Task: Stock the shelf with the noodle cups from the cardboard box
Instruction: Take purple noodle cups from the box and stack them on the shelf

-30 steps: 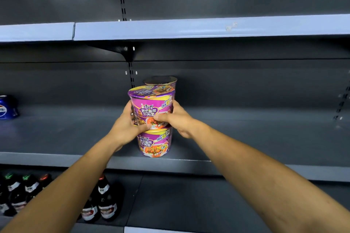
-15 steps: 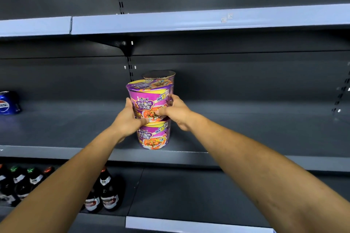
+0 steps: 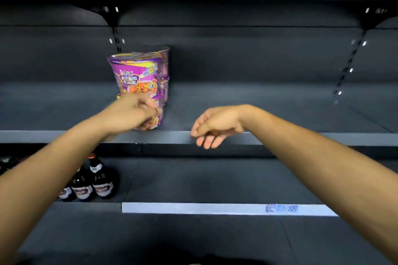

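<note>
Head view: my left hand (image 3: pixel 133 114) hangs blurred in front of the lower noodle cup (image 3: pixel 154 121), fingers loosely curled, and I cannot tell whether they touch it; my right hand (image 3: pixel 217 126) is off the cups, fingers relaxed and drooping over the shelf (image 3: pixel 301 137) edge. The upper noodle cup (image 3: pixel 134 76) stands stacked on the lower, with another stack just behind, so I should withdraw straight back without brushing the stack. 0.5 s earlier, both hands gripped the upper cup.
</note>
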Demonstrator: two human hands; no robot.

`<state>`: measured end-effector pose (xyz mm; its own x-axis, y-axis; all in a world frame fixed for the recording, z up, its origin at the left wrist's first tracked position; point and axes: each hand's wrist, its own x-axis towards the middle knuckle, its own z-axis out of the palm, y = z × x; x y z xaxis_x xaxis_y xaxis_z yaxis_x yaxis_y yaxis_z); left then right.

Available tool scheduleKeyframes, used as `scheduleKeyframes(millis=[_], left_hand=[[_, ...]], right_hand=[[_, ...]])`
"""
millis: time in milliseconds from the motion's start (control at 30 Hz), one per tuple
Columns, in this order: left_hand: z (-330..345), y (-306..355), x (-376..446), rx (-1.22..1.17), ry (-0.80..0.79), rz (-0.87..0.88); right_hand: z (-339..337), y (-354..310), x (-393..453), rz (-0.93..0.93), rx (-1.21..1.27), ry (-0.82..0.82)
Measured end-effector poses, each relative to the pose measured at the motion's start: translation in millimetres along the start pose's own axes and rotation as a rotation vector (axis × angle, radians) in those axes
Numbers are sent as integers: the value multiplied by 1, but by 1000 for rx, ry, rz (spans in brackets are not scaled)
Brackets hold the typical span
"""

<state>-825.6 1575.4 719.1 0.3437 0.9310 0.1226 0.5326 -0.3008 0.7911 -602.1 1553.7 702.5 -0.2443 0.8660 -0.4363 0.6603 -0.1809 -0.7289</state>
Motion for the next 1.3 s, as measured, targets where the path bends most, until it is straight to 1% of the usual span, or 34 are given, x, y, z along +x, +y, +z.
scheduleKeyframes(millis=[67,100,133,167,200,267,400,533,633,733,900,967,1000,1067,1100,1167,1233,1300], left_hand=[[38,0,-14,105,-485,-81],[60,-4,-19,195,-689,-136],[86,-10,-22,270,-847,-188],[112,-20,-23,325,-949,-230],[141,-28,-25,348,-1003,-264],[200,-46,-29,344,-1041,-321],[308,-81,-48,301,-1082,-440],[389,-117,-65,293,-1082,-513],[433,-145,-76,301,-1079,-578],[468,-178,-83,342,-1059,-610],[517,-229,-95,408,-1011,-604],[537,-251,-106,424,-1028,-599],[550,-264,-112,438,-1046,-585],[579,-294,-125,536,-1070,-505],[591,-306,-132,637,-1073,-409],[615,-318,-145,866,-1089,-105],[639,-324,-155,1001,-1104,184],[667,-329,-162,1106,-1131,403]], right_hand=[[13,36,-11,70,-61,-132],[22,57,-15,104,-75,-168],[31,79,-17,141,-73,-192],[42,102,-18,178,-58,-207],[53,126,-18,212,-33,-214],[75,178,-19,278,36,-198],[116,283,-26,405,222,-113],[149,370,-30,557,381,-63],[172,419,-28,621,472,-21],[192,463,-21,671,545,99],[233,530,-14,767,556,226],[252,552,-17,801,580,270],[260,562,-19,824,574,266],[276,583,-25,852,543,220],[285,597,-25,851,557,204],[308,627,-21,868,541,181],[330,655,-14,914,476,160],[348,676,-6,908,459,139]])
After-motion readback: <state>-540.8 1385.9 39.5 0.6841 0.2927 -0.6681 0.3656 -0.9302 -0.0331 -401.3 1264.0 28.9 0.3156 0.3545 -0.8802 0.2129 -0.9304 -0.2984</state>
